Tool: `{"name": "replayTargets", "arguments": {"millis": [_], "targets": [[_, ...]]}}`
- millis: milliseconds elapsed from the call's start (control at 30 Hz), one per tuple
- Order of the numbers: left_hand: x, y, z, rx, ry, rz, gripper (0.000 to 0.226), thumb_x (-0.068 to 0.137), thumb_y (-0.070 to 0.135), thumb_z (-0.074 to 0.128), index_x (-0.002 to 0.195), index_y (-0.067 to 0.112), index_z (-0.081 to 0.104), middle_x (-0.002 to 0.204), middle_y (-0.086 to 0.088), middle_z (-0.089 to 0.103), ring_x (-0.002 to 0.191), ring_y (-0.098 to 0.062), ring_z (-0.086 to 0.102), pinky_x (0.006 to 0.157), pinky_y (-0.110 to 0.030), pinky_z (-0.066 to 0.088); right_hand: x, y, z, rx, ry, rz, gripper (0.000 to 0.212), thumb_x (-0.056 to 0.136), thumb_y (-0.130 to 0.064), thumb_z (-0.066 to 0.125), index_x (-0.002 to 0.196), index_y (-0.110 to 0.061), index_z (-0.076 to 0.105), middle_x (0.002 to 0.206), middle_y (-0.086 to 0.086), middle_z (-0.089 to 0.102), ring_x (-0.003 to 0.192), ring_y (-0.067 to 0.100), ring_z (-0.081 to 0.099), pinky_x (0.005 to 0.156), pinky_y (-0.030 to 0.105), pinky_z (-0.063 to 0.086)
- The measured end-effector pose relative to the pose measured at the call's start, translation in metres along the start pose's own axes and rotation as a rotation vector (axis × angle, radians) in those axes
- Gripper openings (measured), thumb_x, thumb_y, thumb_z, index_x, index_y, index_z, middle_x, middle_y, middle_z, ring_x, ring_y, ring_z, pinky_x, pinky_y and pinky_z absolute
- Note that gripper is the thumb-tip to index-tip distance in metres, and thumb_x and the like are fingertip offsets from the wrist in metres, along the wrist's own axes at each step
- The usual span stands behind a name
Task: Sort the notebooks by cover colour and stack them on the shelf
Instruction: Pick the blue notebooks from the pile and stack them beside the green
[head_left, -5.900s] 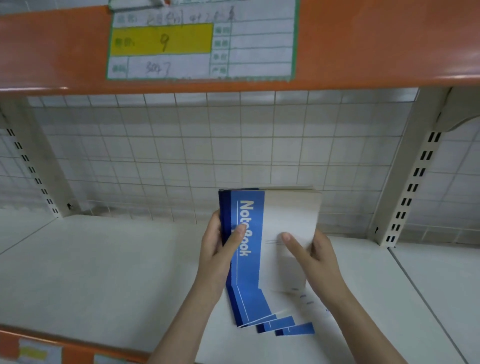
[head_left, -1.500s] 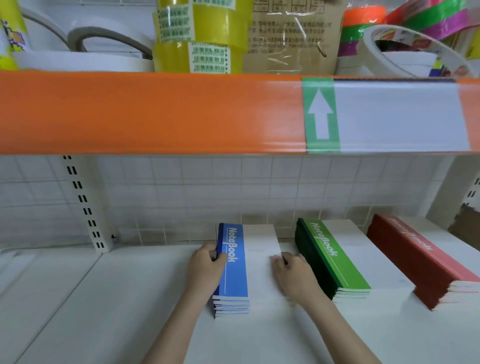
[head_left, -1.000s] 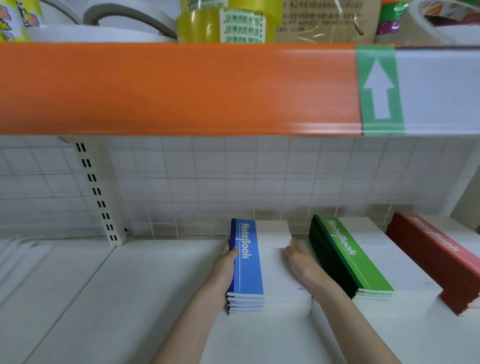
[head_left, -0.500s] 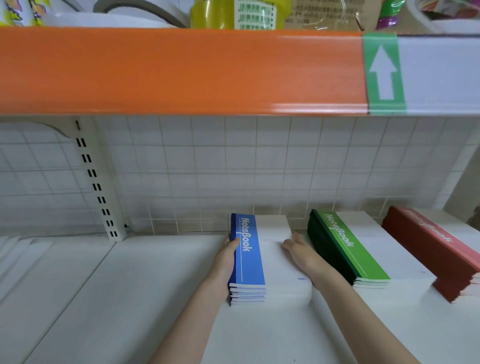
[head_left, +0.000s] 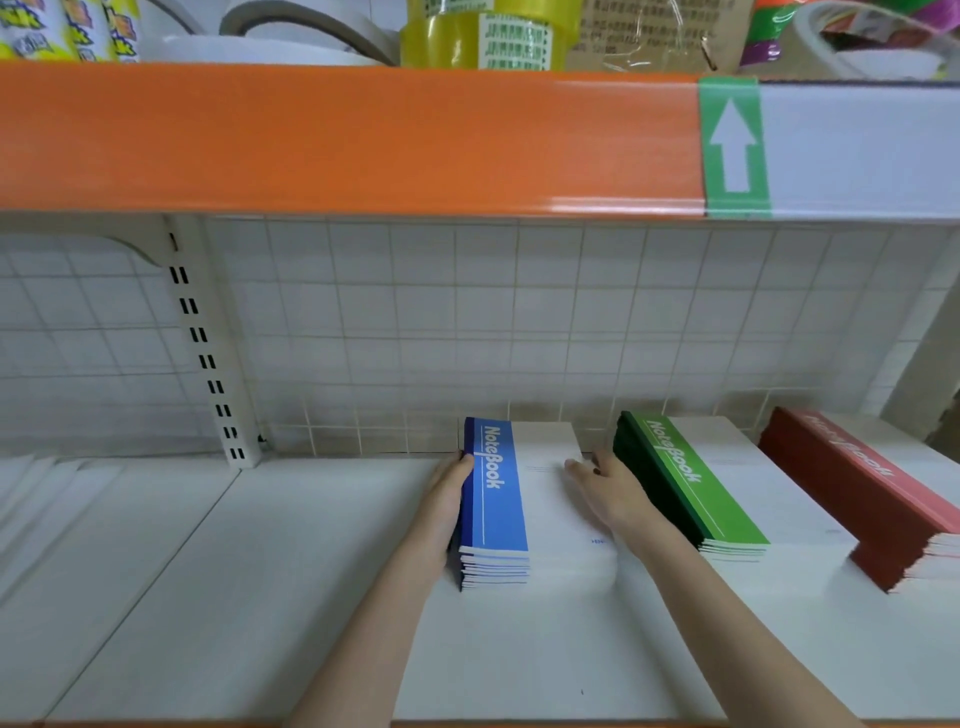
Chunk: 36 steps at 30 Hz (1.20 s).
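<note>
Judging from here, I'd call the sort nearly finished: three colour stacks lie in a row on the white shelf (head_left: 249, 597), the blue stack (head_left: 496, 499) between my hands, the green stack (head_left: 685, 483) just beside it and the red stack (head_left: 857, 478) further right. My left hand (head_left: 444, 506) presses straight fingers against the blue spines, while my right hand (head_left: 610, 493) rests loosely spread on the pale cover, so only squaring seems left. Each coloured strip reads "NoteBook"; the orange rail (head_left: 337, 140) overhead carries a green arrow label (head_left: 733, 145) pointing up.

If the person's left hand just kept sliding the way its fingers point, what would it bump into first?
Probably the wire grid back panel behind the shelf. The left hand lies along the blue notebook stack, fingers pointing toward the back; nothing shows between, though depth is unclear.
</note>
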<state>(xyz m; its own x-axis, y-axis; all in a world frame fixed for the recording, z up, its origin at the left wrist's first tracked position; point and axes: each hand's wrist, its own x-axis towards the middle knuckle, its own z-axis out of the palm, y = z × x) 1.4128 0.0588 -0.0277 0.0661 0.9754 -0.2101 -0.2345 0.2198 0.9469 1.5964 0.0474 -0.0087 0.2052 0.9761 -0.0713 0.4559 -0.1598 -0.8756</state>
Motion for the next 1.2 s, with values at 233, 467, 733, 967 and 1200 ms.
{"name": "replayTargets", "arguments": {"millis": [233, 467, 733, 967, 1200], "targets": [[-0.005, 0.007, -0.001, 0.263, 0.083, 0.142, 0.015, 0.095, 0.014, 0.053, 0.110, 0.013, 0.051, 0.104, -0.001, 0.064, 0.081, -0.008, 0.065, 0.065, -0.018, 0.052, -0.011, -0.014, -0.003, -0.449, -0.036, -0.248, 0.064, 0.096, -0.025, 0.047, 0.150, -0.009, 0.016, 0.157, 0.009, 0.018, 0.139, 0.026, 0.030, 0.107, 0.028, 0.028], [-0.023, 0.021, -0.021, 0.839, 0.177, 0.261, 0.043, 0.097, 0.030, 0.048, 0.135, 0.011, 0.044, 0.140, -0.008, 0.045, 0.125, -0.021, 0.047, 0.102, -0.028, 0.034, -0.019, -0.020, 0.002, -0.557, -0.114, -0.325, 0.064, 0.096, -0.027, 0.046, 0.150, -0.011, 0.015, 0.158, 0.011, 0.010, 0.144, 0.026, 0.018, 0.115, 0.034, 0.021], [-0.060, 0.026, -0.069, 0.991, 0.258, 0.190, 0.037, 0.096, 0.030, 0.049, 0.131, 0.018, 0.047, 0.138, -0.004, 0.045, 0.122, -0.018, 0.046, 0.099, -0.026, 0.037, -0.037, -0.042, 0.024, -0.621, -0.211, -0.523, 0.056, 0.098, -0.027, 0.043, 0.147, -0.013, 0.023, 0.155, 0.006, 0.021, 0.143, 0.020, 0.020, 0.116, 0.040, 0.011], [-0.098, 0.034, -0.114, 1.108, 0.357, 0.148, 0.039, 0.097, 0.029, 0.047, 0.134, 0.016, 0.044, 0.136, -0.005, 0.042, 0.115, -0.016, 0.045, 0.091, -0.020, 0.033, -0.062, -0.071, 0.069, -0.561, -0.365, -0.680, 0.055, 0.096, -0.022, 0.044, 0.147, -0.013, 0.026, 0.151, 0.003, 0.030, 0.136, 0.022, 0.031, 0.115, 0.036, 0.019], [-0.128, 0.048, -0.171, 1.123, 0.448, 0.092, 0.041, 0.098, 0.029, 0.047, 0.137, 0.017, 0.041, 0.139, -0.006, 0.040, 0.124, -0.018, 0.044, 0.094, -0.021, 0.032, -0.076, -0.100, 0.127, -0.614, -0.504, -0.760, 0.058, 0.097, -0.024, 0.041, 0.149, -0.014, 0.019, 0.158, 0.006, 0.015, 0.145, 0.015, 0.014, 0.117, 0.037, 0.002]]}}
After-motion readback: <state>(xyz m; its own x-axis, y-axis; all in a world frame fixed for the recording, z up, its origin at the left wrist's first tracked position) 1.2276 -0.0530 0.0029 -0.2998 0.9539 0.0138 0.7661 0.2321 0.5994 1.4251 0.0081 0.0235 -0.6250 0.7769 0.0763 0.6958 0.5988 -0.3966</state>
